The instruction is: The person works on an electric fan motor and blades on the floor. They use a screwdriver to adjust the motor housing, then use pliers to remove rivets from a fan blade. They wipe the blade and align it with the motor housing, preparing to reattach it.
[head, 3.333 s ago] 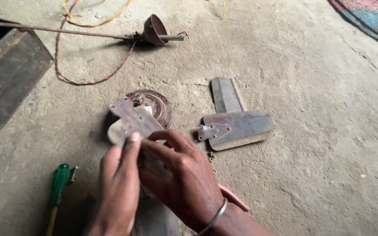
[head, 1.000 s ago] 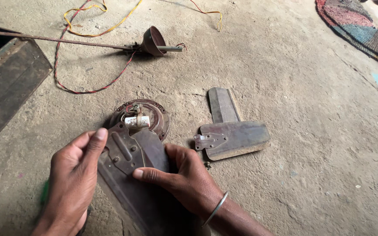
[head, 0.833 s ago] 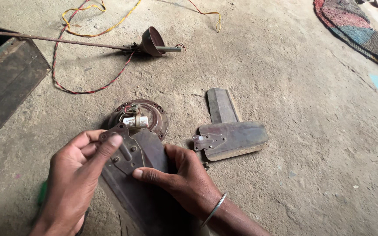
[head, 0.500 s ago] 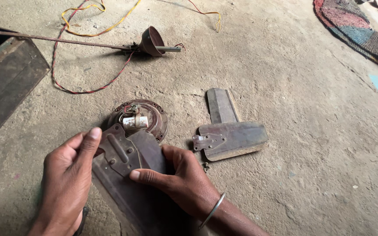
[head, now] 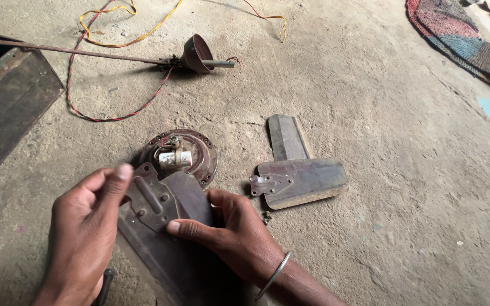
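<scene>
The fan blade (head: 171, 249) runs off the bottom edge, partly covered by the right hand (head: 239, 238). The left hand (head: 83, 238) hides most of a screwdriver (head: 104, 283).

I see a dark, rusty fan blade (head: 171, 238) held in both hands, lying flat and low over the concrete floor with its long body running down toward me. Its metal mounting bracket (head: 150, 199) sits at the far end, with small bolt holes showing. My left hand (head: 83, 238) grips the bracket's left edge, and my right hand (head: 233, 235) presses fingers across the blade's right side. The bracket end lies just beside the round motor housing (head: 180, 161).
</scene>
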